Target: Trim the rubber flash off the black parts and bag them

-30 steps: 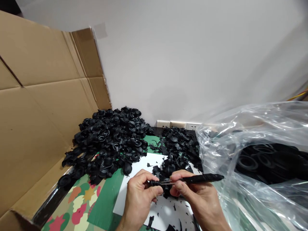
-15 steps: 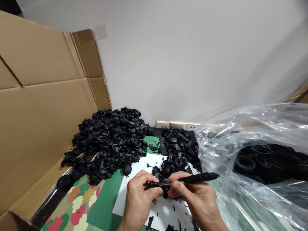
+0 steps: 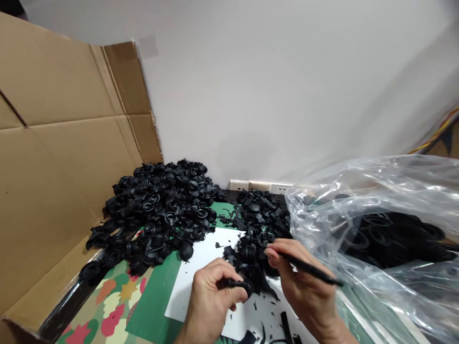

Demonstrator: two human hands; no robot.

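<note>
My left hand [image 3: 210, 298] pinches a small ribbed black rubber part [image 3: 241, 285] between thumb and fingers, above a white sheet [image 3: 184, 286]. To its right, my right hand [image 3: 306, 286] grips a slim black-handled tool [image 3: 315, 272], its handle slanting down to the right. The tool's working end is hidden at my fingertips, so its exact kind cannot be made out. A gap separates the tool from the held part. Behind my hands lie loose black rubber pieces [image 3: 249, 255], with scraps and thin strips [image 3: 286, 325] scattered over the sheet.
A large heap of black rubber parts [image 3: 161, 205] lies at the left, beside a tall cardboard box [image 3: 71, 157]. More black scraps [image 3: 263, 210] are piled near wall sockets [image 3: 281, 189]. A clear plastic bag [image 3: 322, 215] with black rings [image 3: 376, 234] stands at the right.
My right hand has drawn the tool away from the rubber part, up and to the right. The part has tilted in my left hand and now shows its round end.
</note>
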